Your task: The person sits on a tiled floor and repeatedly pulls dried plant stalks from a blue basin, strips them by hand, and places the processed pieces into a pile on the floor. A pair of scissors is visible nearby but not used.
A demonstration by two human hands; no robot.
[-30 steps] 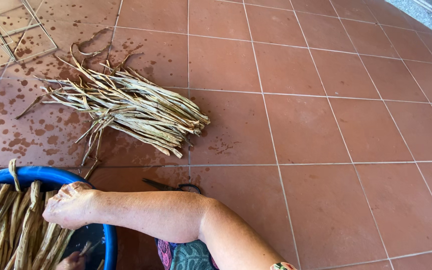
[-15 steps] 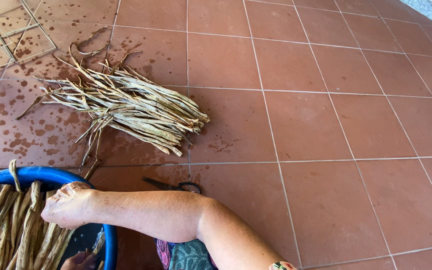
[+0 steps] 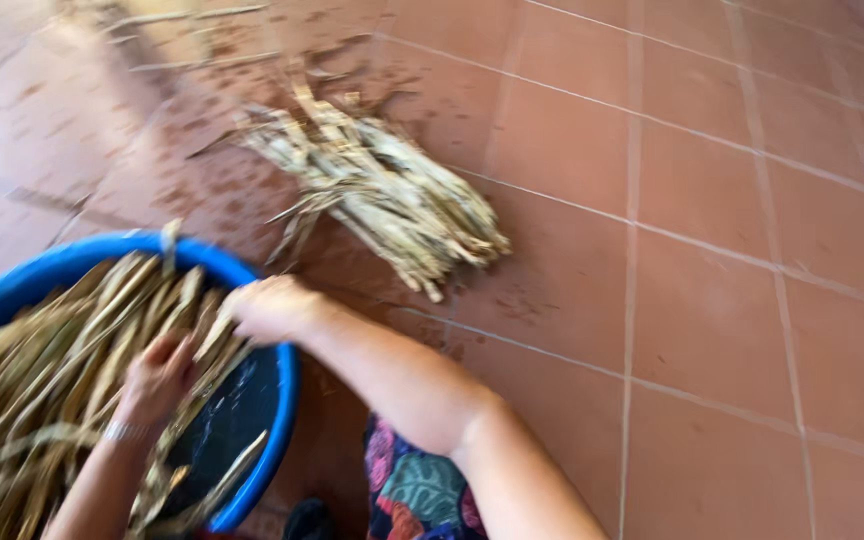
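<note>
A blue round basin [image 3: 277,400] at the lower left holds several long, wet, pale tan plant strips [image 3: 42,370]. My right hand [image 3: 272,310] reaches across the basin's far rim, its fingers curled around a strip there. In the basin just below it, my left hand [image 3: 157,375], with a thin bracelet at the wrist, is closed on some strips. The picture is blurred by motion, so the exact grip is hard to make out.
A loose pile of the same strips [image 3: 382,190] lies on the wet terracotta tile floor [image 3: 712,300] beyond the basin, with a few stray strips further back. My patterned clothing [image 3: 417,495] shows at the bottom edge.
The view has swung left and closer, so the basin fills more of the picture. My left hand has come up into the basin beside the right one.
</note>
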